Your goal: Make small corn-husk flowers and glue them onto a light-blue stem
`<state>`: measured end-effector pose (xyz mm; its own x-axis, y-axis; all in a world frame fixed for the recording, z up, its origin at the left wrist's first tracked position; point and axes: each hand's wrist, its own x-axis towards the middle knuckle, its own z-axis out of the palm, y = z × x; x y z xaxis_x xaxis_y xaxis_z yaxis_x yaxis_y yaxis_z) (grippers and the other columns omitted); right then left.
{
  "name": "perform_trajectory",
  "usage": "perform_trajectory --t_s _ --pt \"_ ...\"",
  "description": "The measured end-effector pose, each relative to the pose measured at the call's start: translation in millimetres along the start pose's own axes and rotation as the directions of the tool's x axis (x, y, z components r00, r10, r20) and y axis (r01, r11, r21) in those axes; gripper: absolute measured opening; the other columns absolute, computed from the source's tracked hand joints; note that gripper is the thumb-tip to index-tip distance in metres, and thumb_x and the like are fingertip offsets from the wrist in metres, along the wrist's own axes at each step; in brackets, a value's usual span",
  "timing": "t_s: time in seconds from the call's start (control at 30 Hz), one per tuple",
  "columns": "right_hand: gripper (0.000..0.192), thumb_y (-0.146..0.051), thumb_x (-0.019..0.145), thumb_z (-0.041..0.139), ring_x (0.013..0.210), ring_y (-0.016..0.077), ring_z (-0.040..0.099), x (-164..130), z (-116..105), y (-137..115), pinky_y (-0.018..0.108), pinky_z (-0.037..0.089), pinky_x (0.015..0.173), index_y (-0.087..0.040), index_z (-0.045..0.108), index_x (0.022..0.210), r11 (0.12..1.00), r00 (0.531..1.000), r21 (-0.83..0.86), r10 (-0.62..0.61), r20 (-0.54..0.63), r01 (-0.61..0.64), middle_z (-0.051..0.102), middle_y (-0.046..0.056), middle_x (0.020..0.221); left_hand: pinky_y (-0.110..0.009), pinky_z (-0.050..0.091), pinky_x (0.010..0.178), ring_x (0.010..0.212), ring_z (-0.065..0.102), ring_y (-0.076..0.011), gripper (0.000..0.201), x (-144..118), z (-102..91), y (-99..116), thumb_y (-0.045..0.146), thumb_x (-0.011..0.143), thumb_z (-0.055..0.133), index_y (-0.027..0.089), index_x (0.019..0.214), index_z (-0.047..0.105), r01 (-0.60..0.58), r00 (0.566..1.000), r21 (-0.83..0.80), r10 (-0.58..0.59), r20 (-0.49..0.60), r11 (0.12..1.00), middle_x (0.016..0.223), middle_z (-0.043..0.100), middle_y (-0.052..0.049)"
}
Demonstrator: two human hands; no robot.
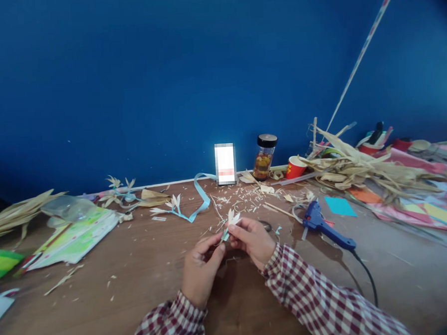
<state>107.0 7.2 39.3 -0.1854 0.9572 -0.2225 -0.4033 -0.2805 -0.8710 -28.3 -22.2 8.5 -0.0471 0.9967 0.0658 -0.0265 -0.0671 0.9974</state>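
Observation:
My left hand (201,271) and my right hand (253,241) meet over the middle of the brown table (140,287). Together they pinch a small husk flower (232,220) with pale pointed petals and a light blue wrapped stem. The left fingers hold the lower stem end, the right fingers grip just under the petals. A blue glue gun (326,225) lies right of my right hand, its black cord trailing toward the table's near edge. Both sleeves are red and white check.
Finished husk flowers on a blue ribbon (180,208) lie behind my hands. A pile of dry husks (358,168), a red cup (294,167), a jar (265,157) and coloured paper (340,206) sit at the right. Green printed sheets (75,239) lie at the left.

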Motion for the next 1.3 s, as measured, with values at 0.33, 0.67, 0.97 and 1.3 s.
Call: perform_trajectory --t_s 0.33,0.67,0.97,1.3 --pt "0.025 -0.031 0.058 0.073 0.052 0.0064 0.053 0.5 -0.5 0.8 0.019 0.047 0.053 -0.011 0.06 0.067 0.999 1.0 0.039 0.026 0.006 -0.026 0.058 -0.002 0.056 -0.029 0.045 0.076 0.083 0.059 -0.0178 0.026 -3.4 -3.0 18.9 0.019 0.073 0.055 0.023 0.096 0.066 -0.351 0.933 0.396 0.354 0.068 0.848 0.09 0.065 -0.005" --pt "0.037 -0.019 0.054 0.074 0.073 0.0122 0.059 1.4 -3.6 3.2 0.024 0.046 0.068 -0.017 0.062 0.089 0.999 0.978 0.049 -0.01 0.208 0.0 0.065 0.001 0.081 -0.026 0.05 0.07 0.08 0.061 -0.0162 0.025 0.4 0.9 6.4 0.029 0.067 0.064 0.021 0.09 0.069 0.158 0.982 -0.22 -0.178 -0.069 0.962 0.093 0.067 -0.004" --pt "0.027 -0.024 0.058 0.071 0.069 0.0136 0.06 7.5 -13.3 10.1 0.028 0.047 0.068 -0.017 0.064 0.083 0.99 0.967 -0.131 -0.016 0.253 0.051 0.065 0.0 0.075 -0.018 0.05 0.053 0.056 0.057 -0.008 0.025 -2.8 7.0 21.7 0.023 0.052 0.075 0.014 0.076 0.071 0.367 0.911 -0.484 -0.413 0.013 0.794 0.063 0.065 -0.002" --pt "0.022 -0.028 0.059 0.071 0.062 0.0138 0.06 5.4 -12.7 6.0 0.027 0.048 0.063 -0.017 0.065 0.077 0.983 0.975 -0.177 -0.014 0.223 0.054 0.065 0.0 0.068 -0.021 0.051 0.057 0.059 0.059 -0.0102 0.023 -2.2 3.2 14.8 0.025 0.058 0.07 0.014 0.078 0.07 0.312 0.941 -0.316 -0.337 -0.024 0.896 0.067 0.067 -0.003"
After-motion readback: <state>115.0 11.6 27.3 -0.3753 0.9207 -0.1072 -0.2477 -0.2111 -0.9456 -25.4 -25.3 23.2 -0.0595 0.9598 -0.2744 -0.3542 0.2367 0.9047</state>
